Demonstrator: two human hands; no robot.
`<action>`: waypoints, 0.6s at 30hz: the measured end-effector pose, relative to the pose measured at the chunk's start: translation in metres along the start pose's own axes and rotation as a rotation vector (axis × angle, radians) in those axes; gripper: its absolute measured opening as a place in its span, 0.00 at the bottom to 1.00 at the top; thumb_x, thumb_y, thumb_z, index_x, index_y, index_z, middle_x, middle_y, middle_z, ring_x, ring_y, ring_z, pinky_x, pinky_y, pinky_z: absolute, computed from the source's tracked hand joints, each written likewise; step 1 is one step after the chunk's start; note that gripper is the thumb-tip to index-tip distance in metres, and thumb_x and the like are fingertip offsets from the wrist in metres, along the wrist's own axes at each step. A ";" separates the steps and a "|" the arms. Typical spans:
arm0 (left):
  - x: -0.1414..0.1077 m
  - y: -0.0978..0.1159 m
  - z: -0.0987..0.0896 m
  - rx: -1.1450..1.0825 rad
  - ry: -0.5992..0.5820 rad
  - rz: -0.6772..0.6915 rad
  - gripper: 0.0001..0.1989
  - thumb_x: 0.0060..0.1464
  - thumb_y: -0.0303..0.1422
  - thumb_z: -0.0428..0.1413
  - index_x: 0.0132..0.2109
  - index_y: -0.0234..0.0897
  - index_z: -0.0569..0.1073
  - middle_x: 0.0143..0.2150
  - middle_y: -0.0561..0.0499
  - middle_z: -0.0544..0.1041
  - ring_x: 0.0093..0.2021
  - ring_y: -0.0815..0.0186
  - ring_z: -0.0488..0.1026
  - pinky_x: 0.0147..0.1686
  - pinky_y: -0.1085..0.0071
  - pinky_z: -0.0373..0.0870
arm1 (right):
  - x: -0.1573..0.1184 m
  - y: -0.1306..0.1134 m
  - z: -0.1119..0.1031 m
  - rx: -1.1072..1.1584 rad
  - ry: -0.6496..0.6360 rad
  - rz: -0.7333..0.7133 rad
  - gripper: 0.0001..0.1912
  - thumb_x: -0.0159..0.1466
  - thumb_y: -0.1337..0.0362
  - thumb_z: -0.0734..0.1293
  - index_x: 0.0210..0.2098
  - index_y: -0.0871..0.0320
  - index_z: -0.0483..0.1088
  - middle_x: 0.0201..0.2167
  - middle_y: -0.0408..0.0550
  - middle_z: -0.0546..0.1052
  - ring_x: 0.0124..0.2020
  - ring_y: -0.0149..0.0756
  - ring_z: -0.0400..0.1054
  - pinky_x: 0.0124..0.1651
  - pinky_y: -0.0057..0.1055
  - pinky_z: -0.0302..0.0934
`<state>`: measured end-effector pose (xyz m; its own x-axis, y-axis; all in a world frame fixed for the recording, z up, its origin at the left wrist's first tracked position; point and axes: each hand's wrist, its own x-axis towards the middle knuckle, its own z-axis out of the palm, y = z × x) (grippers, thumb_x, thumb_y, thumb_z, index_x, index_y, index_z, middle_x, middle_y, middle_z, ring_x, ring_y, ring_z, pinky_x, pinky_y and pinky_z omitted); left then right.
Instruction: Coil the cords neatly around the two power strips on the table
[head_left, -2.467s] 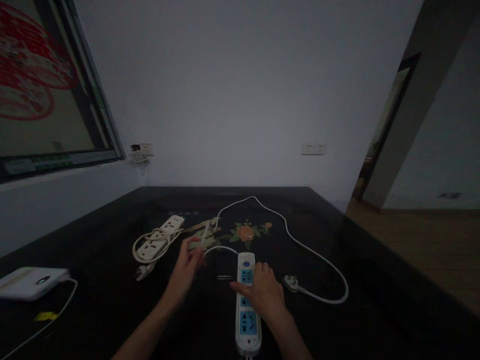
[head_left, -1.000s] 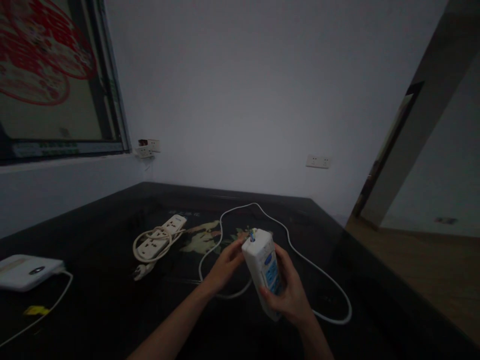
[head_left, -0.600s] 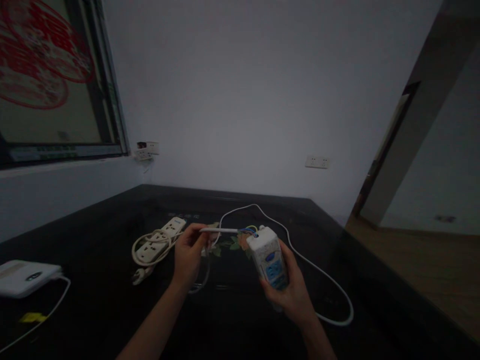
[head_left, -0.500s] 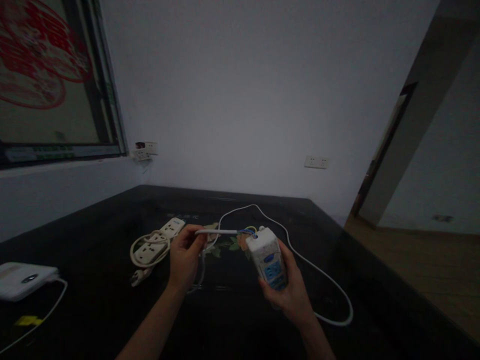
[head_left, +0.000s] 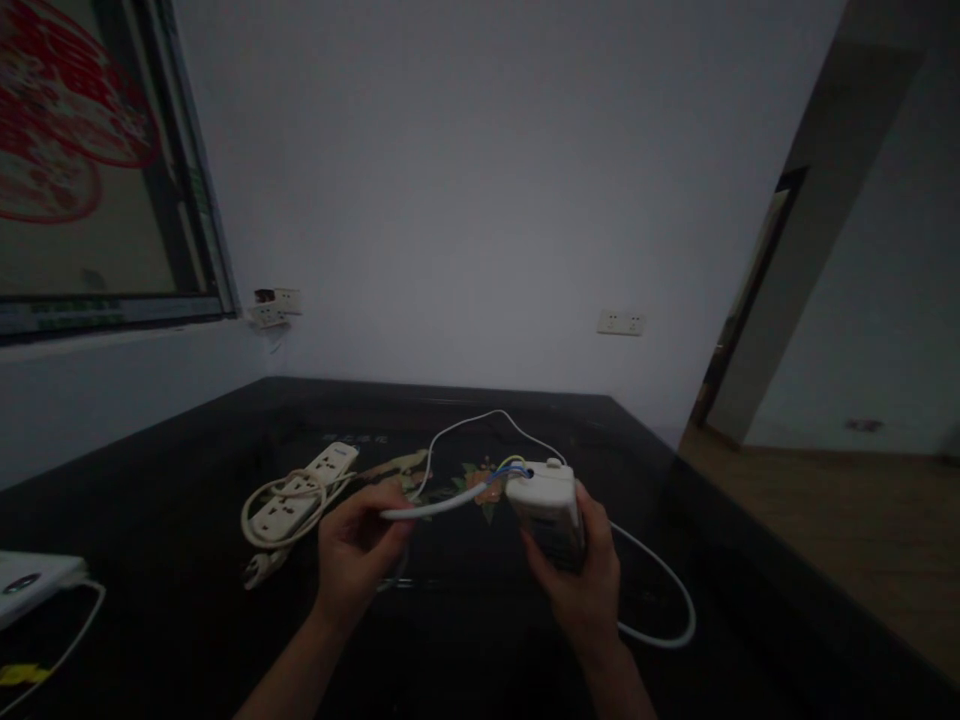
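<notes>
My left hand [head_left: 360,548] pinches a thick white cable [head_left: 442,506] between thumb and fingers. At its right end the cable's sheath stops, and thin blue and yellow wires [head_left: 510,468] run into a hole in the end of a white power strip [head_left: 546,490]. My right hand [head_left: 581,570] is wrapped round that strip, which has its wired end facing up and its socket face in shadow. The rest of the white cable loops behind and to the right over the black table [head_left: 465,640].
Left of my left hand lies another power strip [head_left: 304,490] with its beige cord coiled on it. A white device [head_left: 37,580] with a thin cable and a yellow piece [head_left: 22,674] are at the far left. Wall sockets [head_left: 621,322] are behind the table.
The strip in my right hand has tipped so its end shows more and its socket face less. My left hand has moved lower, and the cable now slopes and bends. The view has shifted slightly.
</notes>
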<state>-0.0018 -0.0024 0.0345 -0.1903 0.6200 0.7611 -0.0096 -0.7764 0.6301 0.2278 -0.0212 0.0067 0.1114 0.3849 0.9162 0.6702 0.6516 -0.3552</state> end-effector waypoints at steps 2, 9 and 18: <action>-0.002 0.002 0.000 -0.018 -0.052 0.033 0.07 0.45 0.37 0.64 0.29 0.38 0.77 0.23 0.51 0.74 0.26 0.65 0.70 0.31 0.69 0.68 | -0.001 0.003 -0.001 -0.055 0.055 -0.038 0.37 0.58 0.69 0.68 0.62 0.45 0.50 0.48 0.52 0.69 0.48 0.45 0.68 0.44 0.42 0.68; -0.010 0.015 0.012 -0.022 -0.298 0.138 0.08 0.53 0.38 0.58 0.30 0.42 0.79 0.19 0.51 0.74 0.22 0.65 0.68 0.29 0.66 0.64 | -0.006 0.009 -0.008 -0.170 0.170 -0.008 0.31 0.58 0.68 0.69 0.56 0.45 0.54 0.42 0.51 0.69 0.42 0.45 0.69 0.42 0.45 0.67; -0.034 0.022 0.040 0.081 -0.746 0.199 0.10 0.57 0.36 0.54 0.32 0.39 0.77 0.24 0.46 0.78 0.26 0.63 0.73 0.30 0.65 0.64 | -0.005 -0.003 -0.011 -0.161 0.185 -0.075 0.25 0.59 0.68 0.66 0.53 0.45 0.57 0.40 0.50 0.69 0.39 0.44 0.68 0.39 0.44 0.65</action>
<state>0.0441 -0.0360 0.0291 0.5307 0.4035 0.7453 0.0326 -0.8885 0.4578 0.2333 -0.0320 0.0056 0.1787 0.2037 0.9626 0.7886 0.5554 -0.2639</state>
